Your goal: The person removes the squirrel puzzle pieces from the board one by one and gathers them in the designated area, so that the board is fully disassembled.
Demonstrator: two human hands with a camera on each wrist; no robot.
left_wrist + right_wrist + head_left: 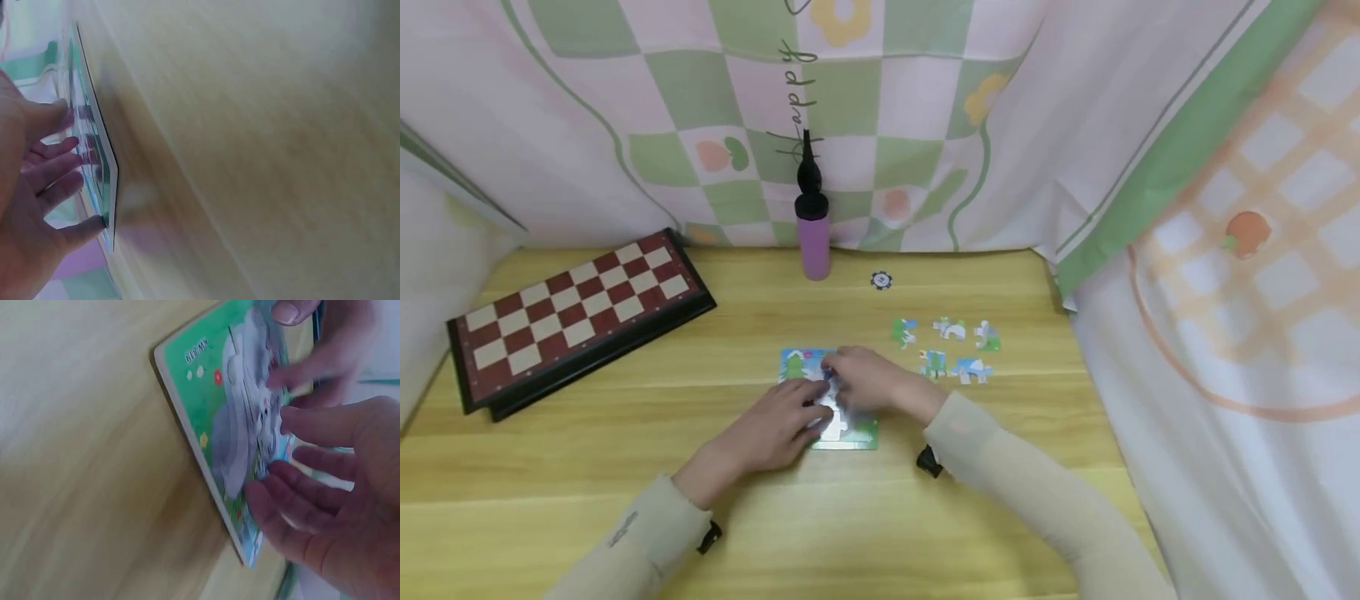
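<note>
Puzzle board (pixel 850 437): left hand (pixel 775 429) flat, pressing it; right hand (pixel 868 379) fingers loosely spread over pieces, holding nothing visible. Uneven pressure could slide board, popping pieces.

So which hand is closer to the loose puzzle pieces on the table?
Right. The right hand rests on the puzzle board, just beside the loose pieces; the left hand lies on the board's far side.

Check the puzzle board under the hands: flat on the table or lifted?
Flat. The puzzle board lies on the table, its edge flush with the wood in both wrist views, with the left hand and right hand resting on it.
</note>
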